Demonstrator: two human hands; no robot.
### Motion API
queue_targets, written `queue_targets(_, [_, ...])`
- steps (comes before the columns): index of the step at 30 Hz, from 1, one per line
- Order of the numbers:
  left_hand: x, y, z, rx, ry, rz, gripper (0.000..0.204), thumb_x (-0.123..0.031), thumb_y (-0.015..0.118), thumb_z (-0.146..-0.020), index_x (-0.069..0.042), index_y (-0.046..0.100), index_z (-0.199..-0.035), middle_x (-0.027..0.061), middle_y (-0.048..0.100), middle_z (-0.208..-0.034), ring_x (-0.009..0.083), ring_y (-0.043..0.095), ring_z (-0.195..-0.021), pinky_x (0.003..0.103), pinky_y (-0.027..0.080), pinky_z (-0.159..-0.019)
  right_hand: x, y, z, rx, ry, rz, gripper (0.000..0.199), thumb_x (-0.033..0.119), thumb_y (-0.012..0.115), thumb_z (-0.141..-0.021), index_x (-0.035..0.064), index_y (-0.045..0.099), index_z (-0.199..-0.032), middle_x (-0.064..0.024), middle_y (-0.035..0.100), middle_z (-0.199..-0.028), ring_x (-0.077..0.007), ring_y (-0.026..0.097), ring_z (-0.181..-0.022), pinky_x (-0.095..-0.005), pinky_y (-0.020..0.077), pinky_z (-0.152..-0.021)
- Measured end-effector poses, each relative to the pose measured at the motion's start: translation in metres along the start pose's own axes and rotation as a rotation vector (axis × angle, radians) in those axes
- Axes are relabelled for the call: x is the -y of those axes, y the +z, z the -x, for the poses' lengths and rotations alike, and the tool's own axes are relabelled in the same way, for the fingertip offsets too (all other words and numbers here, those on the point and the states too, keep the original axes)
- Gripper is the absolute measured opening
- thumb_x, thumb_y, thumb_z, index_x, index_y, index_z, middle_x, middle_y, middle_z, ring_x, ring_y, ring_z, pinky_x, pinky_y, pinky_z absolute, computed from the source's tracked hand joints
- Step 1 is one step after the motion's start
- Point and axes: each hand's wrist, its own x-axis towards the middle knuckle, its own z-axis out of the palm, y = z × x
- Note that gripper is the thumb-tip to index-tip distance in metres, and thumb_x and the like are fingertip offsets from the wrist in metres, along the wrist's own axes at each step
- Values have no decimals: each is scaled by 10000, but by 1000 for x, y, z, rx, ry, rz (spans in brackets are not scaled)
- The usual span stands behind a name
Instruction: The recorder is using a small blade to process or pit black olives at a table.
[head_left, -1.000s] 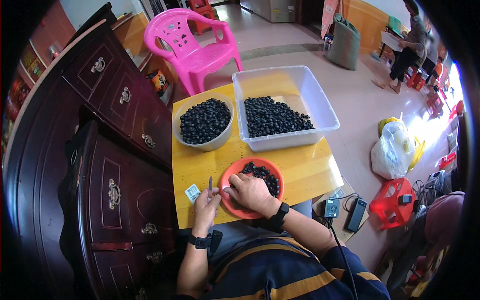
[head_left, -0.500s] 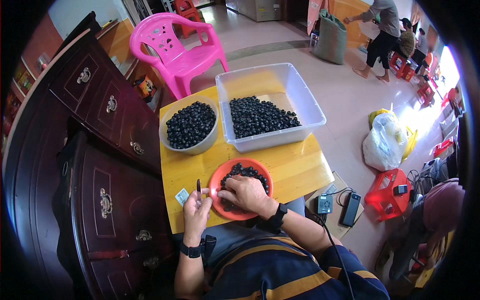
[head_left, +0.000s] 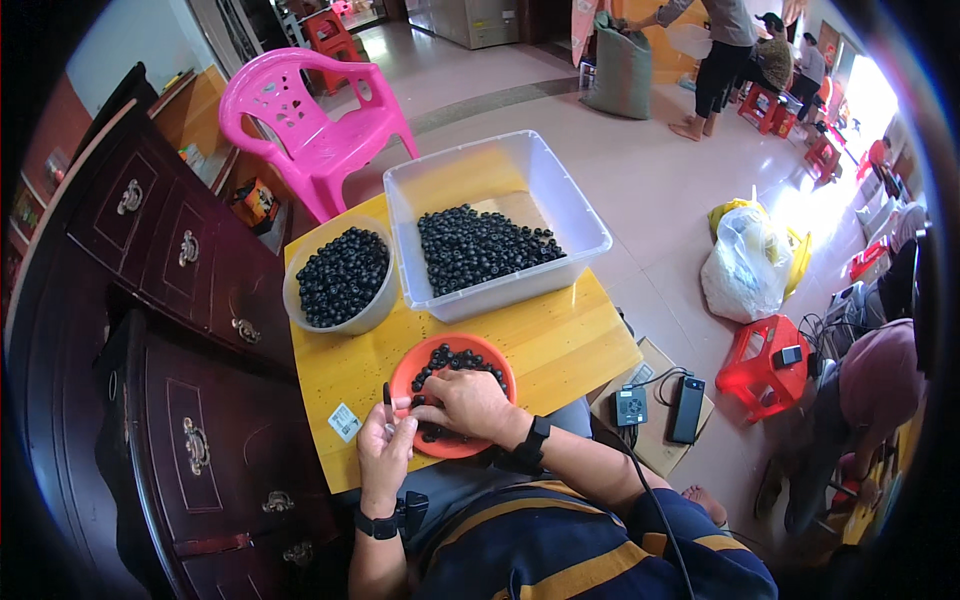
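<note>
**Head View: Both Hands Meeting at the Orange Bowl**

Head view, hands. The left hand (head_left: 385, 450) is closed around a slim dark tool (head_left: 387, 396), which points away from the body, just beside the left rim of the orange bowl (head_left: 455, 451). The right hand (head_left: 472, 405) reaches across the bowl with its fingers drawn together near the left fingertips. Whether a piece is pinched between them cannot be told.

Head view, change. Half a second ago, the right fingers were over the bowl's contents, apart from the left hand. They are now at the left rim, close against the left hand. For the work in hand, this places the right fingers and the tool at one point; the exact contact is hidden. The bowl remains on the table (head_left: 545, 340) in front of the body.

Head view, contents. Round black pieces (head_left: 490, 367) lie in the bowl, mostly along its far side. More of the same kind fill the round tub (head_left: 366, 320) at the far left of the table. The clear rectangular bin (head_left: 505, 292), to the right of the tub, holds a further heap, with part of its floor bare. A small printed label (head_left: 345, 422) lies on the table, left of the bowl.
</note>
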Motion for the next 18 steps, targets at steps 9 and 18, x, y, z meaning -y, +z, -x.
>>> queue_targets(9, [-1,2,2,-34,-28,47,202,-96,622,-947,-38,601,-1140,-54,536,-811,5,458,-598,175,385,-514,6,1,-2,-46,35,-139,365,433,615,-913,76,654,-848,-138,672,-803,-321,682,-758,-444,544,-654])
queue_targets(18, [-7,-15,0,7,35,54,221,-48,611,-939,-27,594,-1158,-74,517,-801,-3,427,-641,173,365,-559,4,-4,-12,26,752,-2107,354,416,501,-1025,129,531,-819,24,491,-726,-79,416,-581,-214,337,-499])
